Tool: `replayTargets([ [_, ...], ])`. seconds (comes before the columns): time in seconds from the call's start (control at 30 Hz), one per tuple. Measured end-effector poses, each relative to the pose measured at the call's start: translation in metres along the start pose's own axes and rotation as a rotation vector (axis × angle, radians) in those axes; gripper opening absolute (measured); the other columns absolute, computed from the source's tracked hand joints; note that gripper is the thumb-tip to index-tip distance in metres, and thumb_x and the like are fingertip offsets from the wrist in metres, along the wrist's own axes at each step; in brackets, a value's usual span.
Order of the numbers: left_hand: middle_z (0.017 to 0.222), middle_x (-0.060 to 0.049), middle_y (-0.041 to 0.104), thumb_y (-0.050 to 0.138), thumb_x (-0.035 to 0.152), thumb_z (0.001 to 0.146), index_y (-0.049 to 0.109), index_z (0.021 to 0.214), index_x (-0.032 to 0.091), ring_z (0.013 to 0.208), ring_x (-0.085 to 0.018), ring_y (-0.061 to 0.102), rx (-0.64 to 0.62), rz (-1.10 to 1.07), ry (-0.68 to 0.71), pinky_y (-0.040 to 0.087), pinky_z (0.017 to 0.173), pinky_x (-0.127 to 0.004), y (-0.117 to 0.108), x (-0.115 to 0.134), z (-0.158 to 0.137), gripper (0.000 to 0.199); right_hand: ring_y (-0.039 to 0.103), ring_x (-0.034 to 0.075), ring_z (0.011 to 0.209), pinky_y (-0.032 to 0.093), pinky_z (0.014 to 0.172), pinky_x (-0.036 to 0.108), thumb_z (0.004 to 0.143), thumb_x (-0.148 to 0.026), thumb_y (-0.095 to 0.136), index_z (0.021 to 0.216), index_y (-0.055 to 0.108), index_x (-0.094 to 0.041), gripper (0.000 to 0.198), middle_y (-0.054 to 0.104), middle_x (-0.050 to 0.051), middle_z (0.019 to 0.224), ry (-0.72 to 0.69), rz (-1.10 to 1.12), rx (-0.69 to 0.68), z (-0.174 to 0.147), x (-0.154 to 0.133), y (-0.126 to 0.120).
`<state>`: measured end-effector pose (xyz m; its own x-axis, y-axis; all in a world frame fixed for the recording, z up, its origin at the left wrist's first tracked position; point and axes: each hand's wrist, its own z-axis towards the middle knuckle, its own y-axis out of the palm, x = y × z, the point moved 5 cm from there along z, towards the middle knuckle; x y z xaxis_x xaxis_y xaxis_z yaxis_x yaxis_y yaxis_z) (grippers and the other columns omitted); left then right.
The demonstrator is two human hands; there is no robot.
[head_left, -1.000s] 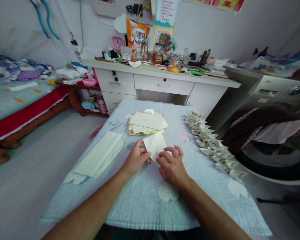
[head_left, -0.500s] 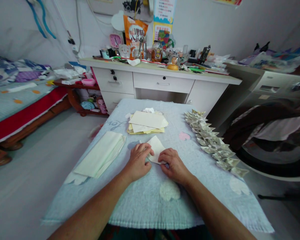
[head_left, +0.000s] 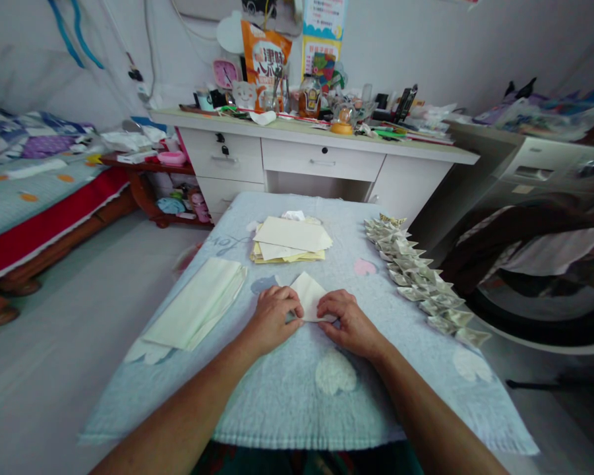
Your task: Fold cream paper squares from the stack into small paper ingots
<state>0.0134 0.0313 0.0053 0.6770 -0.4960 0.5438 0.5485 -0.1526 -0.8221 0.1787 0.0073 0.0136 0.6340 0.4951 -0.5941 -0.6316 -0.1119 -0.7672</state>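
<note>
A small sheet of cream paper [head_left: 308, 297] lies between my hands, one corner pointing away from me and its near edge straight, as if folded. My left hand [head_left: 277, 311] pinches that near edge at its left end between thumb and fingers. At the right end, my right hand [head_left: 349, 321] grips the same edge with thumb below and fingers curled above. Beyond the sheet is a stack of cream and yellow paper [head_left: 293, 237]. Left of my left hand lies a longer pile of folded pale paper [head_left: 198, 307].
Rows of folded paper pieces [head_left: 420, 277] run along the right side of the cloth-covered table [head_left: 287, 402]. Behind it stands a white desk [head_left: 321, 152] crowded with jars and a snack bag [head_left: 266, 66]. A washing machine [head_left: 538, 171] is at right, a bed [head_left: 39, 204] at left.
The paper has turned slightly, its far corner shifting left and its near edge now more level. My right hand has moved a little right, and both hands now pinch the near edge.
</note>
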Motion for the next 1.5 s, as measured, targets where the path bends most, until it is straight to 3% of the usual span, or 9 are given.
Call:
replayTargets([
  [0.13, 0.107, -0.002, 0.057, 0.07, 0.02, 0.065, 0.064, 0.089, 0.024, 0.104, -0.025, 0.048, 0.052, -0.008, -0.01, 0.037, 0.093, -0.043, 0.0, -0.002, -0.001, 0.025, 0.048, 0.021, 0.101, 0.031, 0.088, 0.035, 0.069, -0.01, 0.065, 0.082, 0.062, -0.02, 0.017, 0.06, 0.003, 0.101, 0.054, -0.044, -0.045, -0.001, 0.002, 0.002],
  [0.3, 0.128, -0.008, 0.04, 0.063, 0.012, 0.064, 0.052, 0.114, 0.022, 0.125, -0.027, 0.038, 0.237, -0.101, -0.083, 0.032, 0.107, -0.045, -0.005, -0.013, 0.0, 0.053, 0.046, 0.021, 0.099, 0.031, 0.087, 0.034, 0.067, -0.008, 0.065, 0.073, 0.057, -0.018, 0.014, 0.056, 0.003, 0.098, 0.068, -0.053, -0.044, -0.001, 0.003, 0.003],
  [0.47, 0.128, -0.013, 0.043, 0.063, 0.018, 0.069, 0.036, 0.131, 0.018, 0.122, -0.027, 0.043, 0.273, -0.15, -0.117, 0.039, 0.102, -0.044, -0.003, -0.021, 0.004, 0.068, 0.045, 0.021, 0.099, 0.031, 0.087, 0.035, 0.068, -0.01, 0.065, 0.074, 0.057, -0.019, 0.014, 0.056, 0.003, 0.099, 0.063, -0.057, -0.045, -0.001, 0.003, 0.003],
  [0.73, 0.105, -0.006, 0.06, 0.063, 0.015, 0.069, 0.037, 0.134, 0.021, 0.086, -0.019, 0.059, 0.205, -0.264, -0.199, 0.048, 0.084, -0.037, 0.004, -0.026, 0.009, 0.07, 0.043, 0.023, 0.114, 0.026, 0.096, 0.04, 0.068, -0.006, 0.062, 0.076, 0.056, -0.02, 0.017, 0.061, 0.002, 0.108, -0.007, -0.066, -0.008, 0.001, -0.005, 0.0],
  [0.93, 0.091, -0.002, 0.06, 0.064, 0.017, 0.07, 0.04, 0.133, 0.022, 0.086, -0.019, 0.058, 0.205, -0.338, -0.181, 0.045, 0.086, -0.037, 0.004, -0.027, 0.01, 0.068, 0.043, 0.024, 0.117, 0.025, 0.098, 0.042, 0.072, -0.008, 0.061, 0.076, 0.056, -0.021, 0.014, 0.064, 0.002, 0.105, -0.044, -0.066, 0.013, 0.0, -0.002, 0.004],
  [1.03, 0.096, -0.002, 0.059, 0.062, 0.014, 0.071, 0.033, 0.137, 0.024, 0.085, -0.017, 0.058, 0.192, -0.45, -0.137, 0.046, 0.083, -0.033, 0.003, -0.021, 0.01, 0.073, 0.044, 0.024, 0.115, 0.026, 0.097, 0.041, 0.072, -0.008, 0.06, 0.077, 0.055, -0.021, 0.014, 0.064, 0.002, 0.101, -0.053, -0.07, 0.034, 0.0, -0.002, 0.003],
  [1.2, 0.121, -0.006, 0.05, 0.061, 0.01, 0.069, 0.018, 0.143, 0.029, 0.073, -0.01, 0.057, 0.167, -0.579, -0.11, 0.048, 0.068, -0.025, 0.004, -0.013, 0.009, 0.088, 0.045, 0.024, 0.114, 0.026, 0.098, 0.041, 0.073, -0.008, 0.06, 0.077, 0.053, -0.021, 0.015, 0.065, 0.001, 0.096, -0.068, -0.081, 0.067, 0.001, -0.008, 0.001],
  [1.33, 0.126, -0.009, 0.049, 0.058, 0.007, 0.069, 0.015, 0.145, 0.029, 0.078, -0.011, 0.058, 0.17, -0.539, -0.074, 0.05, 0.07, -0.026, 0.008, -0.012, 0.01, 0.09, 0.048, 0.023, 0.106, 0.027, 0.095, 0.04, 0.075, -0.01, 0.06, 0.077, 0.054, -0.021, 0.012, 0.065, 0.002, 0.094, -0.043, -0.097, 0.026, 0.002, -0.01, 0.004],
  [1.5, 0.123, -0.008, 0.05, 0.054, 0.004, 0.07, 0.019, 0.145, 0.026, 0.102, -0.018, 0.056, 0.222, -0.43, -0.067, 0.048, 0.088, -0.034, 0.011, -0.016, 0.012, 0.085, 0.049, 0.021, 0.1, 0.028, 0.092, 0.038, 0.073, -0.012, 0.063, 0.085, 0.059, -0.021, 0.015, 0.065, 0.003, 0.095, -0.021, -0.107, -0.003, 0.001, -0.009, 0.005],
])
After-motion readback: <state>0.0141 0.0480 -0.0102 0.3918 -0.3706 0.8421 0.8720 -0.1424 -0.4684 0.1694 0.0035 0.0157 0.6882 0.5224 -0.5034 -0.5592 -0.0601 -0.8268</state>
